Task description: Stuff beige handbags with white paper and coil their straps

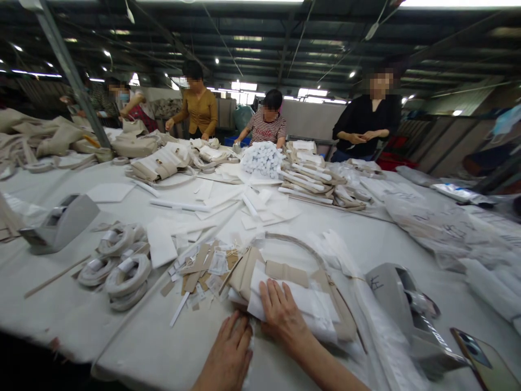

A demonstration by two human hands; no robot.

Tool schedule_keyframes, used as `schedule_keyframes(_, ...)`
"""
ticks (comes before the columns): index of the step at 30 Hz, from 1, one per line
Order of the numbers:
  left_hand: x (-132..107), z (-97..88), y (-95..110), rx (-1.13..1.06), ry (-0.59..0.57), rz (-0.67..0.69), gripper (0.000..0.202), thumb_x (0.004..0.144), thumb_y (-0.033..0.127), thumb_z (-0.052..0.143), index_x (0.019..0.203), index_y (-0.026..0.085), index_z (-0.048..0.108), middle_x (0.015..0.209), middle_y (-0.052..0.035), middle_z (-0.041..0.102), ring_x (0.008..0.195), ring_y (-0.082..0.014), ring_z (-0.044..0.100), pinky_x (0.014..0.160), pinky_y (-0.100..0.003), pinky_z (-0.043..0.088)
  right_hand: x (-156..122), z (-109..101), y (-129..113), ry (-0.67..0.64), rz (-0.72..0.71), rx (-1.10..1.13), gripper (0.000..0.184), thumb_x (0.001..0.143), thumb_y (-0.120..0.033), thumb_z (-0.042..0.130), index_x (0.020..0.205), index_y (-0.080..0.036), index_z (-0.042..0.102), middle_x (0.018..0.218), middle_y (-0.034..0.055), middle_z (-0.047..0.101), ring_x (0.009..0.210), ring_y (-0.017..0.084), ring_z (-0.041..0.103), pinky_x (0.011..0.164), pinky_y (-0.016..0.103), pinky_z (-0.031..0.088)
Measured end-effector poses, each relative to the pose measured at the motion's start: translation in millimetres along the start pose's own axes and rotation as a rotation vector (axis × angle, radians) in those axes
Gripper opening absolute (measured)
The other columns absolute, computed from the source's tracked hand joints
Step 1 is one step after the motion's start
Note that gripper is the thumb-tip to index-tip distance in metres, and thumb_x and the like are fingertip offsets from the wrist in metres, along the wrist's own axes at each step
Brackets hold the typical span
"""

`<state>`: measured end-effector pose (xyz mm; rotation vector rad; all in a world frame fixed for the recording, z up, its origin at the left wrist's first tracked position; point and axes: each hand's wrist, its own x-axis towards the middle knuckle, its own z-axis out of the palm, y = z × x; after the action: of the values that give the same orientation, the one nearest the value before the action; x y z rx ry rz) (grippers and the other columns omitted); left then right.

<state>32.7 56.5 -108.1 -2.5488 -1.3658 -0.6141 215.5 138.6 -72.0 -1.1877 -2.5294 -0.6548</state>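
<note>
A beige handbag (245,267) lies on the table in front of me, its strap (303,243) curving round behind it. White packing paper (321,304) is spread over its flap. My right hand (283,312) rests flat on this paper with the fingers stretched out. Close to the bag's lower left corner, my left hand (228,345) lies palm down, fingers extended over the edge of some thin clear plastic. What is under the left fingertips is hidden.
Tape dispensers stand left (65,222) and right (407,309). Rolled straps (128,274) and loose tags and card scraps (201,266) lie left of the bag. A phone (484,355) is at the right edge. Stacked bags (313,176) and several people are across the table.
</note>
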Motion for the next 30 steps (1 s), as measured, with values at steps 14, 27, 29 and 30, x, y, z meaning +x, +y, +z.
schedule_keyframes(14, -7, 30.0, 23, -0.116, -0.004, -0.111, 0.030, 0.086, 0.027, 0.056, 0.115, 0.020, 0.061, 0.117, -0.0067, 0.065, 0.105, -0.0258, 0.057, 0.096, -0.041, 0.046, -3, -3, -18, 0.145, -0.059, -0.043, 0.038, 0.088, -0.017, 0.043, 0.123, -0.007, 0.053, 0.120, 0.0216, 0.060, 0.114, 0.030, 0.053, 0.100, 0.050, 0.035)
schedule_keyframes(27, 186, -28.7, -105, -0.457, -0.127, -0.653, 0.033, 0.083, 0.039, 0.059, 0.101, 0.012, 0.065, 0.090, -0.0111, 0.070, 0.086, -0.0227, 0.063, 0.078, -0.030, 0.045, -9, -2, -21, 0.128, -0.057, -0.051, 0.039, 0.089, -0.016, 0.041, 0.127, -0.008, 0.050, 0.124, 0.0219, 0.057, 0.116, 0.030, 0.052, 0.099, 0.053, 0.038)
schedule_keyframes(29, 211, -0.1, -117, -0.469, -0.173, -0.694, 0.034, 0.078, 0.039, 0.065, 0.097, 0.011, 0.066, 0.094, -0.0130, 0.070, 0.086, -0.0230, 0.064, 0.075, -0.028, 0.045, -10, 0, -21, 0.136, -0.046, -0.044, 0.039, 0.090, -0.017, 0.040, 0.127, -0.008, 0.049, 0.124, 0.0219, 0.057, 0.117, 0.030, 0.051, 0.100, 0.053, 0.037)
schedule_keyframes(30, 218, 12.5, -119, -0.472, -0.192, -0.713, 0.033, 0.075, 0.039, 0.066, 0.094, 0.012, 0.066, 0.094, -0.0131, 0.071, 0.086, -0.0231, 0.065, 0.074, -0.028, 0.045, -11, 0, -21, 0.140, -0.040, -0.044, 0.039, 0.090, -0.017, 0.039, 0.127, -0.008, 0.049, 0.124, 0.0217, 0.057, 0.117, 0.029, 0.051, 0.100, 0.053, 0.037)
